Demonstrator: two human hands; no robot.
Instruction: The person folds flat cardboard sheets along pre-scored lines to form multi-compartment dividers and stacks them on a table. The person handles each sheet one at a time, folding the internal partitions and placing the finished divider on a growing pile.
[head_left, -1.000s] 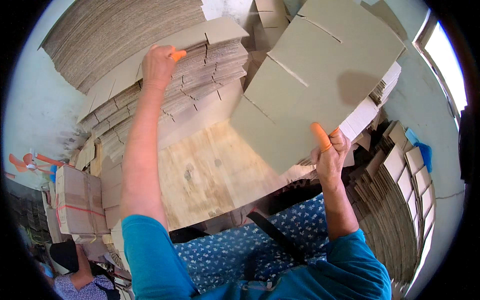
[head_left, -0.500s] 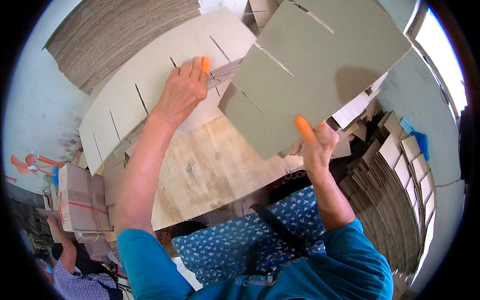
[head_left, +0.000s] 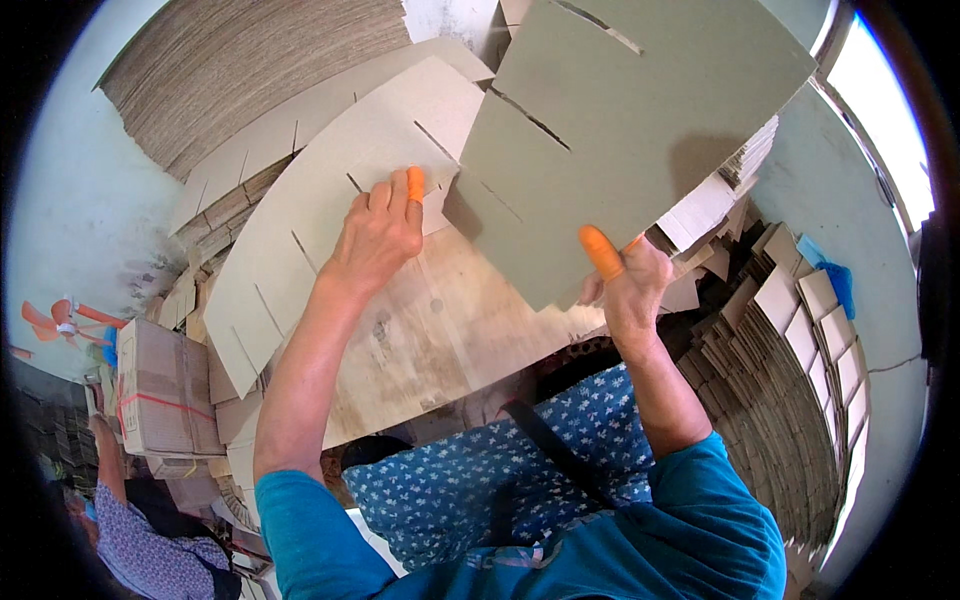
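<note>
My left hand [head_left: 378,228], an orange finger cot on one finger, grips the near edge of a long pale slotted cardboard sheet [head_left: 330,175]. Its fingers bend over the top face; the thumb is hidden. This sheet lies askew, partly over a stack of similar slotted sheets [head_left: 262,140]. My right hand [head_left: 635,285] holds a wider grey-green slotted cardboard sheet [head_left: 620,130] by its near edge, tilted up, with an orange-covered thumb on its face. The fingers beneath are mostly hidden. One corner of the grey-green sheet meets the pale one.
Below the sheets is a plywood tabletop [head_left: 430,330]. A tall stack of brown board [head_left: 260,70] stands at the far left, folded cardboard stacks [head_left: 770,400] at the right. A taped carton [head_left: 165,390] and an orange fan [head_left: 62,325] are left, near another person [head_left: 150,540].
My left hand has drawn the pale sheet toward me, off the stack's alignment, uncovering the sheets behind. My right hand and the grey-green sheet have shifted slightly left.
</note>
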